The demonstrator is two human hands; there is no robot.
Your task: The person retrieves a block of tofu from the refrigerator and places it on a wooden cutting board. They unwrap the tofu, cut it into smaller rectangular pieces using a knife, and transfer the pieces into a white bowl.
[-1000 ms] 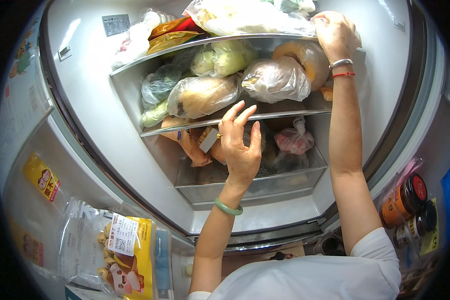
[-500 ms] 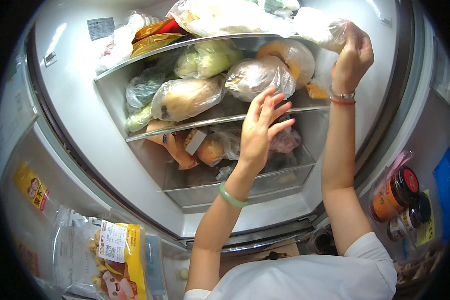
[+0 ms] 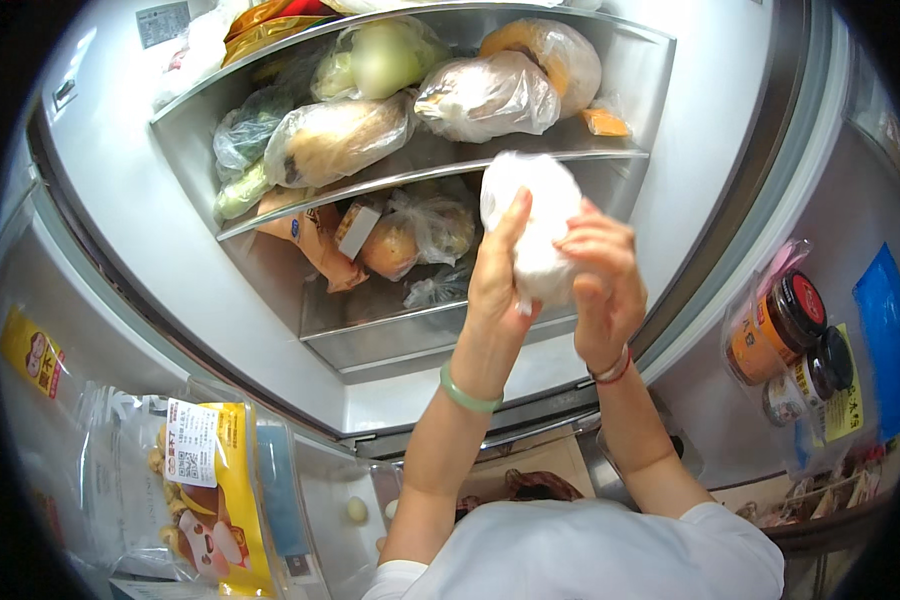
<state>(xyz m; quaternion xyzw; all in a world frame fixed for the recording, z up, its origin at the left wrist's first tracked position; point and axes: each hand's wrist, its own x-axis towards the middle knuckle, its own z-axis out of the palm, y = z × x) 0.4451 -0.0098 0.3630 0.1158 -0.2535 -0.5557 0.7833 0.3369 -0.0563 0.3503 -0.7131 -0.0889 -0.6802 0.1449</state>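
A white bundle in a thin plastic bag (image 3: 540, 225) is held up in front of the fridge shelves, between my two hands. My left hand (image 3: 494, 270), with a green bangle at its wrist, grips the bundle's left side and underside, the thumb lying along its front. From the right, my right hand (image 3: 613, 290) closes on the bundle with bent fingers, slightly blurred by motion. What the bag contains cannot be made out. Behind it, the bundle hides part of the middle shelf's edge (image 3: 420, 178) and the space below.
Bagged produce crowds the middle shelf, including a long tan bundle (image 3: 335, 145) and a green vegetable (image 3: 385, 62). Below lie an orange packet (image 3: 315, 240) and a bagged round fruit (image 3: 390, 245). Open doors flank me, holding a yellow snack bag (image 3: 235, 500) and jars (image 3: 775, 325).
The white bundle has come down from the top shelf to between my hands. My left hand, open before, now grips it too. The view has shifted, so the shelves appear higher and further left.
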